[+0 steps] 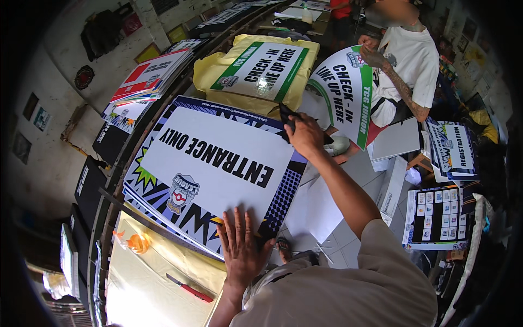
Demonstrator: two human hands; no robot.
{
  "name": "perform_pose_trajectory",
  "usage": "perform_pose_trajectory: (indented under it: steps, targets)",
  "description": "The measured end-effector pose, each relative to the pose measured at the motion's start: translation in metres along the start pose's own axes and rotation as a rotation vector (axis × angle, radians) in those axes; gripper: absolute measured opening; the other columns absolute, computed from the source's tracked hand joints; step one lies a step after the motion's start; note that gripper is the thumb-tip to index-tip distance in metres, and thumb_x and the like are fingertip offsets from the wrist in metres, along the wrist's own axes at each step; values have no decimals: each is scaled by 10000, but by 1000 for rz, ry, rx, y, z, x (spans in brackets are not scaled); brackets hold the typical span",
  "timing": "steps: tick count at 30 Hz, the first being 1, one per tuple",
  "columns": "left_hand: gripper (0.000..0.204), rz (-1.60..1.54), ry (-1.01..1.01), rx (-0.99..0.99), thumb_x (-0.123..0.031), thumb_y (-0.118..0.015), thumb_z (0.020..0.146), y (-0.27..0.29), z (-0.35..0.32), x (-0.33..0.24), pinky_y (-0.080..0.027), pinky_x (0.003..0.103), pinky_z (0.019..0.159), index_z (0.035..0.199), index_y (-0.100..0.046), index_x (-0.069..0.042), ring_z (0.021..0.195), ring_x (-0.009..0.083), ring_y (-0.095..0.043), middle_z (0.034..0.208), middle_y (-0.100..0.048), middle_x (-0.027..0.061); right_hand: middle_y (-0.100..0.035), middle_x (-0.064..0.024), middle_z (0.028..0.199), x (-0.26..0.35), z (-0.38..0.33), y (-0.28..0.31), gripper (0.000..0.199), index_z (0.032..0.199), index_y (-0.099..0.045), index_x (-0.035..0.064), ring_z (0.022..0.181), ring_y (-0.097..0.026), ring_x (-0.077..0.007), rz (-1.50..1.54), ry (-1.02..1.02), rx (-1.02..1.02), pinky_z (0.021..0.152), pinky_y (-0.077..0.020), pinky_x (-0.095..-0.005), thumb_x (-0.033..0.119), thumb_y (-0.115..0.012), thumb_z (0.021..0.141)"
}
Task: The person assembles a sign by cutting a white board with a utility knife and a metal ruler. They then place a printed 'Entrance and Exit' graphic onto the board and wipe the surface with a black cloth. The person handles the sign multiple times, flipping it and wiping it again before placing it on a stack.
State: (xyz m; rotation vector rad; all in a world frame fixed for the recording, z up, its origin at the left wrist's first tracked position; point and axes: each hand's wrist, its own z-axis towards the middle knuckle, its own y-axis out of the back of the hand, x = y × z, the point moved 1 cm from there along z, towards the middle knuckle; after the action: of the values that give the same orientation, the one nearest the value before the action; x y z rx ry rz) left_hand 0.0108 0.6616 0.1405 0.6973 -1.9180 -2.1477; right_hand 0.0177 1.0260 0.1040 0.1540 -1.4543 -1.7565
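My left hand (239, 245) lies flat, fingers spread, on the near edge of a large printed sign board (218, 141). The board is white in the middle, with bold black lettering, a small emblem and a purple, black and green patterned border. It rests on top of similar boards in a stack. At the board's far right corner, my right hand (305, 133) is closed around a dark, flat object (287, 119). The fingers cover part of that object, so its kind is unclear.
Beyond the stack, a green-and-white sign (261, 71) lies on yellow wrapping. A person (406, 71) opposite holds another green-and-white sign (346, 92). A red-handled knife (190, 289) and orange tape dispenser (136, 242) lie near left. More boards (455, 147) are stacked at right.
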Motion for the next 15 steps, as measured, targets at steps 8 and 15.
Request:
perform_pose_trajectory:
  steps: [8, 15]
  targets:
    - [989, -17, 4, -32, -576, -671, 917, -6, 2, -1, -75, 664, 1244, 1586, -312, 58, 1573, 513, -91, 1672, -220, 305, -528, -205, 1517, 67, 45, -63, 536, 1470, -572, 152, 1396, -519, -364, 37, 53, 63, 1175, -415, -444, 463, -554, 1034]
    - [988, -12, -38, -69, -556, -646, 936, -6, -4, 3, -61, 662, 1247, 1605, -259, 58, 1575, 510, -82, 1672, -202, 315, -586, -163, 1440, 26, 13, -25, 470, 1372, -636, 123, 1356, -543, -322, 65, 102, -4, 1157, -407, -436, 418, -622, 1007]
